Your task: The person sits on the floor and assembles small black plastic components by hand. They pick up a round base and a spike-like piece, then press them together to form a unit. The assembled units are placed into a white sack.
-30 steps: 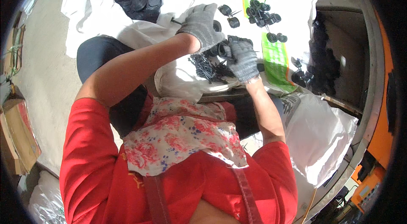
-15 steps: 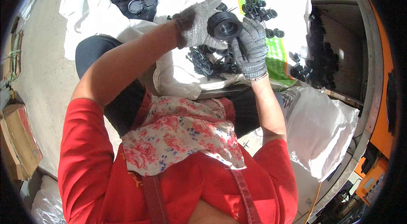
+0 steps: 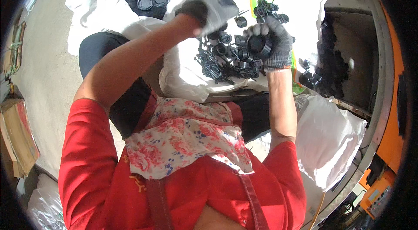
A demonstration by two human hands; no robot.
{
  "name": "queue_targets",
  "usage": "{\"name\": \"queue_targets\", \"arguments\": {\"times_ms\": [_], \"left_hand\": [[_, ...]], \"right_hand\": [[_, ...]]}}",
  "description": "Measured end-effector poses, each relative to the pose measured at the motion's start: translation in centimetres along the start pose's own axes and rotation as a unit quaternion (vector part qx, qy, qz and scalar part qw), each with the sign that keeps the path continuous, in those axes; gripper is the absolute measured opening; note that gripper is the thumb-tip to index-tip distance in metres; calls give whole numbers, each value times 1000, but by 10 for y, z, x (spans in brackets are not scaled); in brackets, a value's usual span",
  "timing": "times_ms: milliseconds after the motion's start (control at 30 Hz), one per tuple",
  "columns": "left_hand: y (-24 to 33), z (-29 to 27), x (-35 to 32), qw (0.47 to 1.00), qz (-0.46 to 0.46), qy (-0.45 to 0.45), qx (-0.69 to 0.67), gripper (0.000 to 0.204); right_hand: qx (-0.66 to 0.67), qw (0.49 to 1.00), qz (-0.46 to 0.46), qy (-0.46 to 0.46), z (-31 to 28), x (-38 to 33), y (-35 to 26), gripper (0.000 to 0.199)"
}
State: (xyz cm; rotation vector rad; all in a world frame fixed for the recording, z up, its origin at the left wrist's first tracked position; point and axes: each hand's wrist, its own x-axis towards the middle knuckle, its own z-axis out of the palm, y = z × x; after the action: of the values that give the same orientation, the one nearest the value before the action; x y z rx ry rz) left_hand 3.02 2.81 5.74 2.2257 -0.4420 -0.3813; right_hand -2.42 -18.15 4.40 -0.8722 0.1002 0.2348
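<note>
The picture is very bright, like strong sun coming from above and a bit from the left. The white sacks (image 3: 191, 73) shine so much that their folds almost wash out, and the white bag (image 3: 331, 143) glares too. The floor (image 3: 48, 64) looks pale in the light. Dark, sharp shadows fall under the raised left arm and onto the black trousers (image 3: 126, 108). The left hand (image 3: 211, 6) is a little blurry, while the right hand (image 3: 272, 43) looks sharper. The black plastic parts (image 3: 226, 56) are so dark that their shapes are hard to tell. Straight lines bend near the rim, and the corners are black.
</note>
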Motion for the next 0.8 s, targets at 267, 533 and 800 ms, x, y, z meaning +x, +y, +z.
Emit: {"name": "queue_targets", "arguments": {"times_ms": [267, 533, 800], "left_hand": [[-44, 32, 4, 854, 168, -93, -484, 57], [-27, 14, -1, 965, 99, 245, -5, 32], [-50, -2, -2, 909, 190, 338, 152, 48]], "right_hand": [[-156, 954, -192, 171, 43, 49, 41, 20], [-609, 736, -245, 164, -16, 93, 90, 24], [-917, 328, 222, -54, -120, 76, 130, 38]]}}
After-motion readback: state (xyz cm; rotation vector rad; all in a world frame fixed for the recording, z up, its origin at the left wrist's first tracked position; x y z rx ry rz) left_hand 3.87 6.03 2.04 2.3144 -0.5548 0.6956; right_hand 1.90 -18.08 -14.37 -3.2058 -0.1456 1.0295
